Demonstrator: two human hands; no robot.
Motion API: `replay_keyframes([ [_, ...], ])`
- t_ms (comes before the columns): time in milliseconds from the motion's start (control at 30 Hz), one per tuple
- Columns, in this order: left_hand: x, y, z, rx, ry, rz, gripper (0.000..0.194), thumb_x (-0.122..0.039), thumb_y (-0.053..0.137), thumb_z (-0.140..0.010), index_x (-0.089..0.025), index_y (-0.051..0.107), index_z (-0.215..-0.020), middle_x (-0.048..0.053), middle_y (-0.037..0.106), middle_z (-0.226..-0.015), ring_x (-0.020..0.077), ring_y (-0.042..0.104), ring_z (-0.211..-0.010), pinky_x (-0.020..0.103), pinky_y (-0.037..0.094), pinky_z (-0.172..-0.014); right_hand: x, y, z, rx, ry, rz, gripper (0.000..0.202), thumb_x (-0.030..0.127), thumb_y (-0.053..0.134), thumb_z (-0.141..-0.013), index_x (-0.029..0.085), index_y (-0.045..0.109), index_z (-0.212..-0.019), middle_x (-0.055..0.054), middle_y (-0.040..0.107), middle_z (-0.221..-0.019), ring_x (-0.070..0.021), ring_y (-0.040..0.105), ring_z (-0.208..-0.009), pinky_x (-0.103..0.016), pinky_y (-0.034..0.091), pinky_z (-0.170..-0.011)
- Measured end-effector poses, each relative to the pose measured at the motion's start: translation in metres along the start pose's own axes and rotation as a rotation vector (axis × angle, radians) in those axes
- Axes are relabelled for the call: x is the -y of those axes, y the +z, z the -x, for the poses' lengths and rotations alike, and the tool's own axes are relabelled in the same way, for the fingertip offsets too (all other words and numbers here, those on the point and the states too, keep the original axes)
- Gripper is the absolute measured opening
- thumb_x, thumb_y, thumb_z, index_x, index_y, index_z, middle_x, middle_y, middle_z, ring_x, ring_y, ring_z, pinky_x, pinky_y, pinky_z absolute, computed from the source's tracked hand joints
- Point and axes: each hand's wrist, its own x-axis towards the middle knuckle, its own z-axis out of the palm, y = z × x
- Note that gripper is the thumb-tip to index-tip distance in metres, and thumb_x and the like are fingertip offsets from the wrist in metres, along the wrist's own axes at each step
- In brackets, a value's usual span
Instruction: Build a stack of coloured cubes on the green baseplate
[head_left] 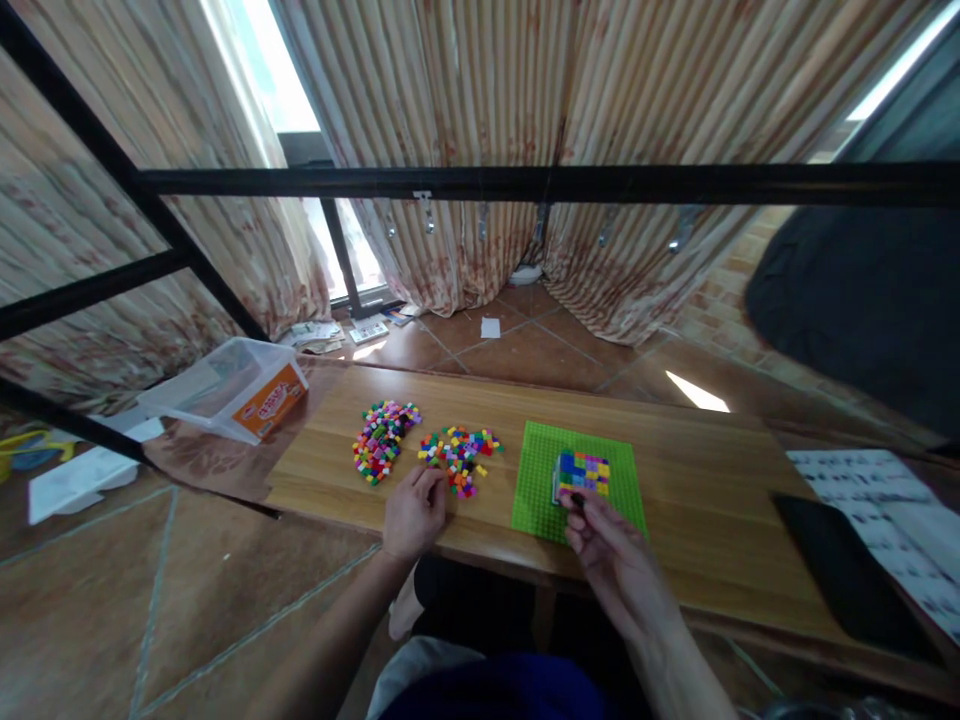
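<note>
Right hand (611, 545) (left (415, 512) beside bricks (459, 455)) pinches dark piece (577, 499).

Dark piece (577, 499) near multicolored block (589, 471) on green baseplate (534, 490); bricks (382, 440) heaped.

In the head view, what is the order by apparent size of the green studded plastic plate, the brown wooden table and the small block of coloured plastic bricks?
1. Brown wooden table
2. Green studded plastic plate
3. Small block of coloured plastic bricks

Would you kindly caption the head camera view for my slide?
Right hand holding a small dark piece over a green baseplate; left hand near colourful brick piles on a wooden table.
</note>
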Motion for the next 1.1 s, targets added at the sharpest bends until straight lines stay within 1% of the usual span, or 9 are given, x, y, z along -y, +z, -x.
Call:
replay_keyframes([
  [167,0.000,0.000,-0.001,-0.008,0.006,-0.012,0.016,-0.024,0.050,-0.092,-0.022,0.066,-0.094,0.004,0.067,-0.090,0.0172,0.065,-0.082,0.027,0.049,-0.070,0.013,-0.033,-0.021,-0.378,-0.350,0.376,0.039,0.044,0.083,-0.059,0.019,0.073,-0.087,-0.001,0.068,-0.072,-0.0108,0.057,-0.059,-0.024,0.048,-0.055],
  [267,0.000,-0.001,-0.001,-0.018,0.007,-0.016,0.017,-0.025,0.050,-0.092,-0.022,0.066,-0.094,0.004,0.068,-0.091,0.0172,0.065,-0.082,0.027,0.049,-0.069,0.019,-0.042,-0.034,-0.483,-0.431,0.619,0.043,0.051,0.079,-0.059,0.017,0.071,-0.084,-0.005,0.071,-0.075,-0.0164,0.063,-0.067,-0.029,0.050,-0.062],
  [400,0.000,0.000,-0.002,0.003,0.003,-0.015,0.019,-0.027,0.048,-0.093,-0.022,0.066,-0.093,0.003,0.067,-0.087,0.0161,0.064,-0.077,0.026,0.047,-0.066,0.016,-0.038,-0.043,-0.483,-0.454,0.824,0.046,0.056,0.072,-0.066,0.015,0.071,-0.088,-0.010,0.074,-0.084,-0.0199,0.064,-0.073,-0.032,0.050,-0.067],
  [500,0.002,0.001,-0.002,0.002,0.010,-0.007,0.019,-0.027,0.048,-0.093,-0.022,0.066,-0.093,0.003,0.067,-0.087,0.0161,0.064,-0.078,0.025,0.047,-0.067,0.009,-0.035,-0.047,-0.471,-0.474,0.857,0.049,0.058,0.070,-0.069,0.014,0.071,-0.091,-0.011,0.074,-0.086,-0.0193,0.063,-0.072,-0.032,0.049,-0.067],
  [633,0.003,0.002,-0.002,-0.005,0.013,-0.014,0.018,-0.026,0.048,-0.092,-0.022,0.066,-0.093,0.003,0.067,-0.087,0.0165,0.064,-0.079,0.026,0.048,-0.068,0.001,-0.035,-0.053,-0.509,-0.501,0.885,0.052,0.061,0.069,-0.068,0.014,0.073,-0.090,-0.010,0.073,-0.081,-0.0167,0.058,-0.064,-0.029,0.045,-0.061],
  [833,0.002,0.000,-0.002,-0.002,0.016,-0.032,0.018,-0.026,0.049,-0.093,-0.022,0.066,-0.092,0.004,0.067,-0.089,0.0169,0.064,-0.080,0.027,0.048,-0.069,-0.002,-0.041,-0.057,-0.524,-0.479,0.856,0.054,0.061,0.073,-0.066,0.014,0.074,-0.093,-0.008,0.072,-0.080,-0.0143,0.053,-0.060,-0.027,0.042,-0.057],
  [967,0.000,0.000,-0.001,0.000,0.006,-0.030,0.018,-0.026,0.049,-0.093,-0.021,0.066,-0.093,0.004,0.067,-0.089,0.0167,0.064,-0.079,0.027,0.047,-0.068,-0.005,-0.046,-0.056,-0.461,-0.446,0.737,0.055,0.057,0.075,-0.064,0.015,0.074,-0.098,-0.009,0.074,-0.089,-0.0161,0.060,-0.068,-0.028,0.047,-0.062],
  [1033,0.001,0.001,-0.001,-0.007,0.001,-0.020,0.018,-0.026,0.049,-0.093,-0.021,0.066,-0.093,0.004,0.067,-0.089,0.0169,0.064,-0.080,0.027,0.048,-0.069,-0.006,-0.048,-0.054,-0.426,-0.447,0.689,0.052,0.055,0.074,-0.066,0.015,0.073,-0.099,-0.010,0.074,-0.093,-0.0182,0.064,-0.076,-0.030,0.050,-0.068],
  [1100,0.001,0.002,-0.001,-0.005,-0.002,-0.014,0.018,-0.026,0.049,-0.093,-0.021,0.066,-0.093,0.004,0.067,-0.089,0.0171,0.064,-0.081,0.027,0.048,-0.070,-0.006,-0.051,-0.052,-0.432,-0.461,0.696,0.048,0.055,0.070,-0.070,0.015,0.074,-0.097,-0.010,0.075,-0.093,-0.0197,0.066,-0.080,-0.031,0.051,-0.070],
])
